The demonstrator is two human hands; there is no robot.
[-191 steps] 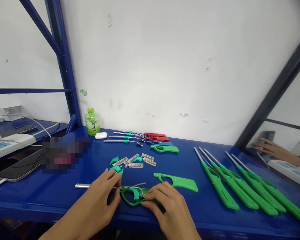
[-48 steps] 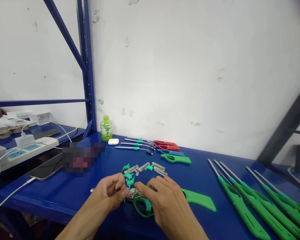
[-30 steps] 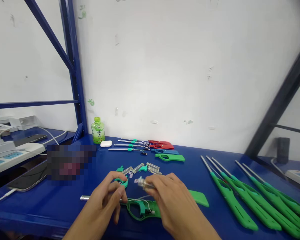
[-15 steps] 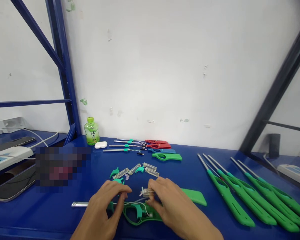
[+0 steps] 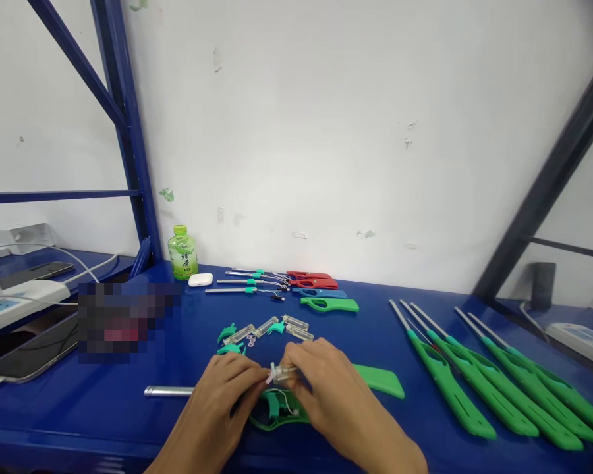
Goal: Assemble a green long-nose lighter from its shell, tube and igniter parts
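A: Left hand (image 5: pixel 227 388)?
B: Curled narrow, pinching the left end of a small clear tube (image 5: pixel 282 374) with the fingertips.
A: And the right hand (image 5: pixel 329 395)?
B: Closed on the same clear tube from the other end, with thumb and fingers around it.
A: Resting on the surface (image 5: pixel 103 401)?
B: No, held just above an open green shell (image 5: pixel 277 416), near the front edge of the blue surface. With thin white wires looped inside the shell, partly hidden under both hands.
A: Anything joined to the shell?
B: Perhaps a metal pipe (image 5: pixel 168 391), lying flat and pointing left from under the left hand. Hard to tell whether attached.
A: Right of the hands?
B: A green cover (image 5: pixel 380 382), flat, just beside the right hand. Farther right, well apart, a row of long green lighters (image 5: pixel 474 395), laid side by side with metal tips toward the wall.
A: Behind the hands?
B: A loose cluster of small parts (image 5: pixel 264 327), clear and teal. Beyond that, coloured handles (image 5: pixel 329 304) in red, blue and green, with rods (image 5: pixel 232 289) to their left. Then a green bottle (image 5: pixel 182 243) and a white case (image 5: pixel 200 279) close to the wall.
A: Far left?
B: A phone (image 5: pixel 29 342) lying flat, and a white power strip (image 5: pixel 10 296) behind it.
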